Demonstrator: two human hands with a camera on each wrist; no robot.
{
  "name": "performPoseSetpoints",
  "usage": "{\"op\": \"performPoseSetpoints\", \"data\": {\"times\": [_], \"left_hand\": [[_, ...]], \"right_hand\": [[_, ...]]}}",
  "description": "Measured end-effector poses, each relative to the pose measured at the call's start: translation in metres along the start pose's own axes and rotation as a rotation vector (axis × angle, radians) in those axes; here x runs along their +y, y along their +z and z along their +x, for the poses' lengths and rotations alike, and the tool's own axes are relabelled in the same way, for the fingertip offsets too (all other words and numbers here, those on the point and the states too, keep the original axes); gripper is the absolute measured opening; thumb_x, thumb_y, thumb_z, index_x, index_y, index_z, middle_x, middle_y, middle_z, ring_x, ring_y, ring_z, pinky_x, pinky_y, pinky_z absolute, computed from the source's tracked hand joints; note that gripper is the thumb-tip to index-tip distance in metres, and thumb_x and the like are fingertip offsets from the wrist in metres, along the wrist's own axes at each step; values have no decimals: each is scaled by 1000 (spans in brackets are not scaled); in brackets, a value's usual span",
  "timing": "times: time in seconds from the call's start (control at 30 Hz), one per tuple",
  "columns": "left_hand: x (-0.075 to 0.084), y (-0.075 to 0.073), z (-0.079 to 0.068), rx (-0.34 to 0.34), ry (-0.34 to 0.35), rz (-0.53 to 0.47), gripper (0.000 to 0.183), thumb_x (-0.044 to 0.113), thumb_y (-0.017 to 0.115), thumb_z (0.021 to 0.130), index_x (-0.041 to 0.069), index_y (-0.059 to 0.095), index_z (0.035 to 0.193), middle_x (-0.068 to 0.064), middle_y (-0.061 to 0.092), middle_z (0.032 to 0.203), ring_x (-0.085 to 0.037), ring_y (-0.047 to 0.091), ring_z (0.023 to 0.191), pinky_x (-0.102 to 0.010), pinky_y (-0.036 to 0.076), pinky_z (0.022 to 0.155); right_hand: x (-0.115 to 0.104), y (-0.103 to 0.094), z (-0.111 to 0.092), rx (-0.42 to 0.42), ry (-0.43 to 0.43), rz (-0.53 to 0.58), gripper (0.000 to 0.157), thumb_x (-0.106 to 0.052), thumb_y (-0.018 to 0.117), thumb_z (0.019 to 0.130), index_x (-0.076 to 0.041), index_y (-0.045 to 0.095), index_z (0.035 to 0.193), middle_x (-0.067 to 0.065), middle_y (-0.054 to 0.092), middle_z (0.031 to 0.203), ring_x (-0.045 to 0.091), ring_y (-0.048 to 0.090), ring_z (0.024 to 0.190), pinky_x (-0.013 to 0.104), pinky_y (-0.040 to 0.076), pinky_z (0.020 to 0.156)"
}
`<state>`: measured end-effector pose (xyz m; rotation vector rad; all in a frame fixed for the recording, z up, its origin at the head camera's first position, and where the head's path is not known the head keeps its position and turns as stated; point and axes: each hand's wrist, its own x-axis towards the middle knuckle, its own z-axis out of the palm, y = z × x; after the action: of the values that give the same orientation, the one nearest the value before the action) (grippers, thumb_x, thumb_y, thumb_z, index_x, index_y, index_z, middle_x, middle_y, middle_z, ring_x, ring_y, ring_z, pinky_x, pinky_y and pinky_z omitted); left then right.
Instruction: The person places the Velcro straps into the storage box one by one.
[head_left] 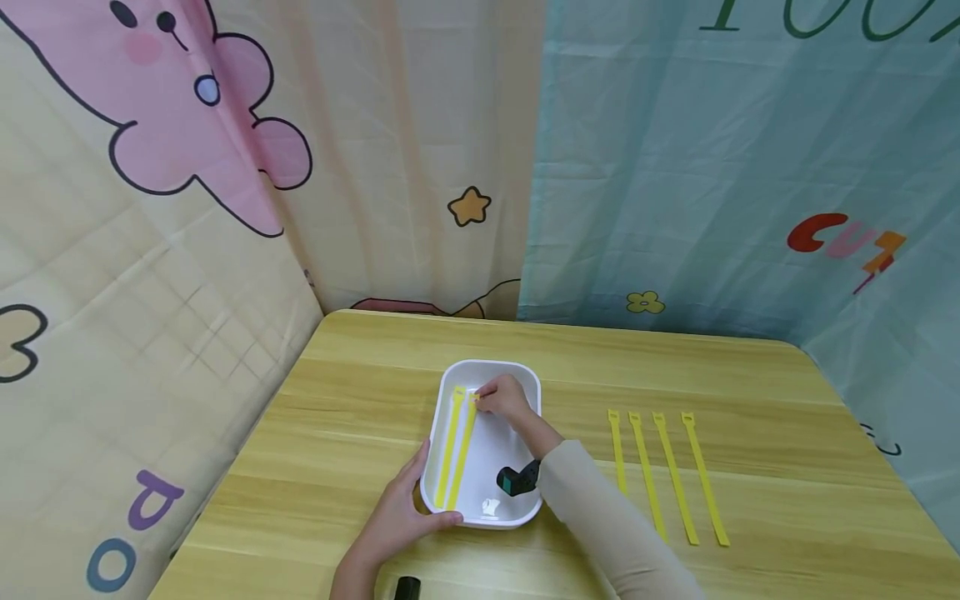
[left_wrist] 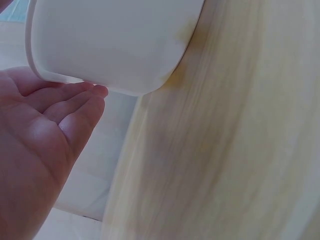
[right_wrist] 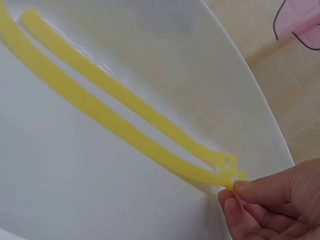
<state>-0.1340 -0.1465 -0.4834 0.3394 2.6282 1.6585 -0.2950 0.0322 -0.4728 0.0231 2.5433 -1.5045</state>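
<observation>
Two flat yellow cable straps with slotted heads lie side by side lengthwise in a white tray [head_left: 491,520]. My right hand [head_left: 506,398] reaches into the tray and pinches the head end of the right-hand strap [right_wrist: 105,117] between thumb and fingers. Close beside it lies the other strap [right_wrist: 125,95], its head almost meeting the pinched one. My left hand [head_left: 397,512] holds the tray's near left corner, thumb along the near rim and fingers against the left side. In the left wrist view, its fingertips [left_wrist: 100,91] touch the tray's outer wall.
Several more yellow straps [head_left: 672,475] lie in a row on the wooden table [head_left: 787,467], right of the tray; my right sleeve [head_left: 600,512] covers part of them. Printed curtains [head_left: 420,167] stand behind the table and along its left side.
</observation>
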Motion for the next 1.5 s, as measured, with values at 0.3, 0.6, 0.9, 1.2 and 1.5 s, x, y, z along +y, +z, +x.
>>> {"op": "performPoseSetpoints", "data": {"times": [0.3, 0.6, 0.9, 1.2, 1.5], "left_hand": [[-1, 0, 0, 5, 3, 3, 111, 38, 85, 59, 6, 23, 146, -12, 27, 147, -26, 26, 132, -47, 19, 106], [-5, 2, 0, 9, 12, 7, 111, 39, 85, 59, 6, 23, 145, -12, 27, 147, -25, 26, 132, -46, 19, 106], [-4, 2, -1, 3, 11, -3, 113, 41, 85, 58, 3, 23, 145, -12, 27, 147, -23, 26, 132, -45, 20, 106], [-4, 2, -1, 1, 5, -4, 113, 41, 85, 59, 3, 22, 145, -12, 26, 147, -24, 26, 132, -45, 20, 105], [-5, 2, 0, 3, -3, 23, 114, 43, 84, 58, 4, 22, 145, -13, 27, 147, -25, 26, 132, -45, 20, 105]], "right_hand": [[0, -1, -1, 25, -13, -15, 14, 3, 71, 74, 3, 70, 88, 6, 62, 72, 13, 54, 63, 23, 48, 56], [1, -1, -4, 67, -32, -48, 13, 3, 70, 75, 4, 69, 88, 7, 62, 75, 15, 55, 67, 25, 49, 59], [-3, -2, -9, 82, -21, -47, 12, 1, 69, 77, 2, 69, 90, 7, 62, 77, 17, 56, 69, 26, 50, 61], [-12, -8, -12, 85, -64, -41, 13, 0, 69, 79, 3, 69, 92, 8, 64, 80, 16, 58, 73, 26, 51, 65], [-22, -24, -19, 75, -109, -25, 13, -1, 70, 79, 2, 70, 92, 6, 66, 79, 17, 62, 76, 27, 52, 66]]}}
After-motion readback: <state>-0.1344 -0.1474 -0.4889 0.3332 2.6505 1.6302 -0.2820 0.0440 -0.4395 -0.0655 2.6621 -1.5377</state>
